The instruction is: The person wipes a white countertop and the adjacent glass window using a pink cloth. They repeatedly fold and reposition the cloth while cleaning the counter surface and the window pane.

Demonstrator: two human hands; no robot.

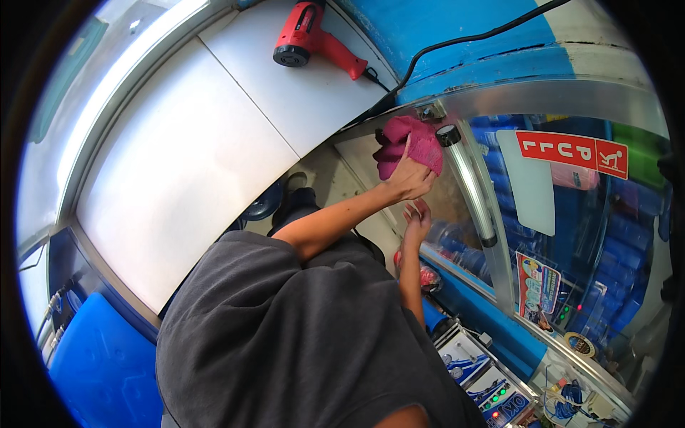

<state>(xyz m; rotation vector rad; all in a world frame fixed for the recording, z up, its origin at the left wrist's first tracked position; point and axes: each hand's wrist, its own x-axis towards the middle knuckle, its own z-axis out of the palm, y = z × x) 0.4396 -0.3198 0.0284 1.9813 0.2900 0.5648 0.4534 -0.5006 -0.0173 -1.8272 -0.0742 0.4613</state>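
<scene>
A crumpled pink cloth (408, 143) is gripped in my left hand (412, 178), whose fingers press it against the glass door's edge. The cloth sits below a metal fitting and beside the upper black end of the door's tubular handle (471, 189). Part of the left fingers is hidden behind the cloth. Just nearer to me, my right hand (417, 215) is raised in front of the glass, its fingers loosely bent and apart. I see nothing in it.
A red heat gun (307, 41) lies on the white counter (178, 135) at upper left, near a black cable (457, 44). Blue containers (621, 264) show behind the glass. At lower right stand a panel with lights (492, 392) and wires (571, 399); a blue chair (107, 364) is at lower left.
</scene>
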